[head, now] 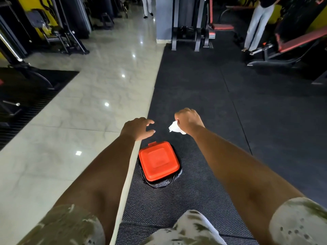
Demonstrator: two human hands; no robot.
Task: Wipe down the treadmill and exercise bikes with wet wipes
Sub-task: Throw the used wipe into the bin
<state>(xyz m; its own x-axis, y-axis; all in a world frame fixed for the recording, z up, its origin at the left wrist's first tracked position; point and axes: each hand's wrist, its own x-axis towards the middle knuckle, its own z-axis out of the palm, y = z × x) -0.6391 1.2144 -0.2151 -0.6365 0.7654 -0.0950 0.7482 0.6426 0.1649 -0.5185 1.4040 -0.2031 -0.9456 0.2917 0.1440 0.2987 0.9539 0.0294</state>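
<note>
Both bare arms reached forward from the bottom of the frame. The right hand [189,121], just right of centre, had its fingers curled downward around a crumpled white wet wipe [175,128], which stuck out from the hand's left side and hung above the dark rubber mat [230,106]. The left hand [137,128], just left of centre and near the wipe but apart from it, held nothing; its fingers were spread and loosely bent, palm down.

Below and between the two hands, a bin [162,181] with a black liner stood on the mat, shut under a red lid [158,161]. A glossy tiled floor [88,106] filled the left half. A weight machine [187,23] stood at upper centre, and at upper right a person [256,27] in pale trousers stood beside a red-padded bench [300,39].
</note>
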